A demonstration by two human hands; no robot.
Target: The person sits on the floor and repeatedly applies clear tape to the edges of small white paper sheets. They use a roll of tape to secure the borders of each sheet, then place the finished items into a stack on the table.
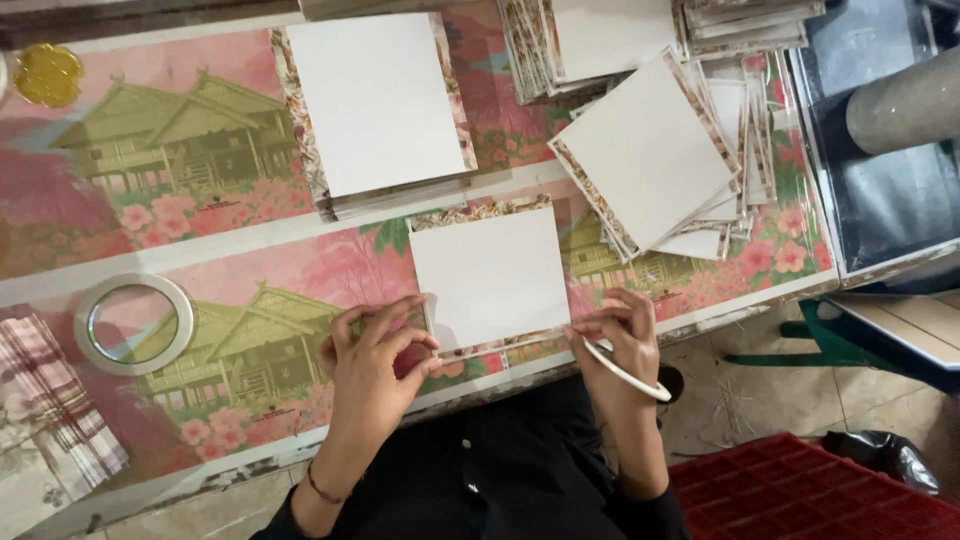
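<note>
The person is working at a table (60, 255) covered with a pink printed sheet showing green houses and flowers. A white square card (490, 275) with a floral-patterned border is lying flat at the near edge of the table, directly in front of the person.

The left hand (375, 365) is resting at the card's near left corner, fingers curled narrow, the fingertips pinching the card's lower left edge. The right hand (620, 335) is sitting at the card's near right corner, thumb and forefinger closed on the lower right edge. A white bangle (628, 375) is hanging at the right wrist; a thin dark bracelet (322, 490) is circling the left wrist.

A roll of clear tape (133, 323) is lying on the table, well apart to the left of the left hand. A neat stack of similar cards (375, 105) is sitting beyond the held card, just apart from it. A looser, fanned pile of cards (655, 150) is lying to the right, tilted, near the held card's far right corner. A bundle of patterned strips (55, 400) is lying at the table's left end. A red crate (820, 490) is standing on the floor at the lower right
</note>
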